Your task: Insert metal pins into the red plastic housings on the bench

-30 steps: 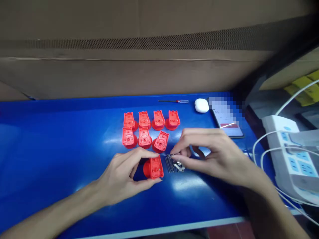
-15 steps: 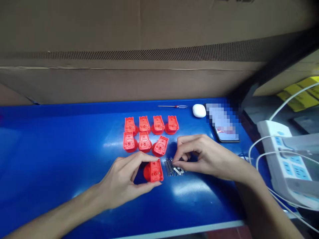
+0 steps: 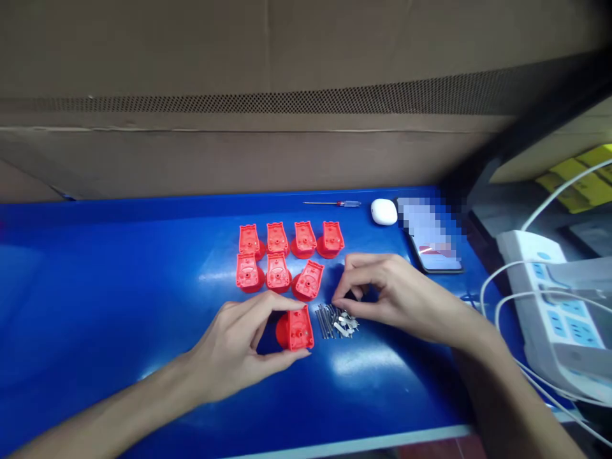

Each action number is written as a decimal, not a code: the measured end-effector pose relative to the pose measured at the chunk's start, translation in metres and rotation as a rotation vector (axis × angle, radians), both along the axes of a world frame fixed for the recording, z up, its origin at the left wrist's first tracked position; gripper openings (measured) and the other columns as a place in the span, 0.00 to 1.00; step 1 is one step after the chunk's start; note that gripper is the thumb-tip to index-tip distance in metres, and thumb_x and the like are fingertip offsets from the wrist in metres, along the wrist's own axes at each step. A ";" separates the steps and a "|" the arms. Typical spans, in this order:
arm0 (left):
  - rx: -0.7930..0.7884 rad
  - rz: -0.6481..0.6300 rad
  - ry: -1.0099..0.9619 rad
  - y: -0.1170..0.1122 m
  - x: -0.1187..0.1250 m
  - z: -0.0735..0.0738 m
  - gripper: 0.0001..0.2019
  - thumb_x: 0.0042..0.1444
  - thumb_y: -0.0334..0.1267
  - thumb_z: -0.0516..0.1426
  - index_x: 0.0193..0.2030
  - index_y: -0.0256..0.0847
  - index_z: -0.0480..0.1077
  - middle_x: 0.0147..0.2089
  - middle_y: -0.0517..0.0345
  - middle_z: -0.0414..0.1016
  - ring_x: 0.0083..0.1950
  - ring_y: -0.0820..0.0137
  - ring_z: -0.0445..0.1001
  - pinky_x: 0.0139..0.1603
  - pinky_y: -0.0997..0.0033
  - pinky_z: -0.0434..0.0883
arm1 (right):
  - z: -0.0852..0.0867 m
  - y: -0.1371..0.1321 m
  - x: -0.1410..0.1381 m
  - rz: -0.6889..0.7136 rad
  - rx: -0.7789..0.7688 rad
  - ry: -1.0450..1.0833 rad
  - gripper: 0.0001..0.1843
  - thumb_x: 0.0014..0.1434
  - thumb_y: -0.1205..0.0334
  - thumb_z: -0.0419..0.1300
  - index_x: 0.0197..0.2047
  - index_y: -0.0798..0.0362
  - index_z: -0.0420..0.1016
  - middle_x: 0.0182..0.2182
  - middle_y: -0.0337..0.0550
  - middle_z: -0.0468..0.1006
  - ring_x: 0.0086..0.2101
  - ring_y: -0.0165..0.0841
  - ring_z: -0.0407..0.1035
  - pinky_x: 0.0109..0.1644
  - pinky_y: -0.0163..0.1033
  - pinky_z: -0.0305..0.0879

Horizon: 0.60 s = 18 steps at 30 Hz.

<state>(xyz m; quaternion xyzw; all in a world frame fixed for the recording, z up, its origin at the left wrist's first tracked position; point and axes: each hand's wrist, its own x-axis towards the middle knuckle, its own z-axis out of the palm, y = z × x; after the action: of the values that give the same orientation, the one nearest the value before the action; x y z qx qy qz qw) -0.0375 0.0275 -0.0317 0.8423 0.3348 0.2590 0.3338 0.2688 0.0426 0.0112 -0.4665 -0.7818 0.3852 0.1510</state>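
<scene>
My left hand (image 3: 241, 347) grips a red plastic housing (image 3: 300, 331) by its two edges, thumb at the near side and index finger at the far side. The housing's hollow face points up, showing small posts inside. Just right of it lie thin dark metal pins (image 3: 325, 320) beside a small heap of shiny metal clips (image 3: 345, 325). At the back edge of this heap, my right hand (image 3: 382, 290) has its thumb and index finger pinched together. Whatever is between those fingertips is too small or hidden to make out.
Several more red housings (image 3: 277, 271) stand in two rows behind my hands on the blue table (image 3: 119, 287). Farther back are a screwdriver (image 3: 342, 204), a white rounded case (image 3: 384, 212) and a phone (image 3: 437, 248). A power strip (image 3: 540, 274) with white cables is at the right.
My right hand has lifted slightly off the metal parts toward the back, uncovering more of the clips. My left hand keeps the housing in the same place.
</scene>
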 end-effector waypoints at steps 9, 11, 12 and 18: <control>-0.009 -0.002 0.015 0.001 0.000 -0.001 0.23 0.64 0.46 0.72 0.61 0.47 0.72 0.32 0.70 0.72 0.24 0.78 0.61 0.26 0.76 0.62 | -0.003 -0.001 -0.002 0.008 0.006 -0.031 0.06 0.69 0.66 0.69 0.39 0.48 0.87 0.36 0.39 0.80 0.34 0.32 0.73 0.40 0.38 0.64; -0.012 -0.004 0.017 0.000 -0.001 -0.001 0.23 0.64 0.46 0.71 0.61 0.46 0.72 0.32 0.70 0.72 0.24 0.78 0.61 0.26 0.76 0.62 | -0.003 -0.002 -0.003 0.014 0.006 -0.029 0.06 0.69 0.66 0.69 0.38 0.48 0.87 0.36 0.39 0.80 0.34 0.33 0.74 0.41 0.38 0.65; -0.012 -0.005 0.017 0.000 -0.001 0.000 0.23 0.64 0.46 0.71 0.61 0.46 0.73 0.32 0.70 0.72 0.24 0.78 0.61 0.26 0.76 0.62 | -0.002 -0.002 -0.003 0.017 0.007 -0.029 0.07 0.69 0.66 0.69 0.38 0.48 0.87 0.36 0.39 0.80 0.34 0.33 0.74 0.41 0.38 0.65; -0.010 -0.011 0.014 0.001 0.000 0.001 0.23 0.64 0.46 0.71 0.61 0.46 0.73 0.32 0.70 0.72 0.24 0.78 0.61 0.25 0.76 0.62 | -0.002 -0.002 -0.003 0.023 0.017 -0.034 0.07 0.69 0.65 0.69 0.37 0.48 0.87 0.35 0.40 0.81 0.35 0.34 0.74 0.40 0.38 0.65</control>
<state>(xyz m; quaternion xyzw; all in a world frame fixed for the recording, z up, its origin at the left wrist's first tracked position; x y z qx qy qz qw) -0.0374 0.0281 -0.0308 0.8442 0.3337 0.2498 0.3369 0.2658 0.0403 0.0088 -0.4627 -0.7927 0.3723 0.1371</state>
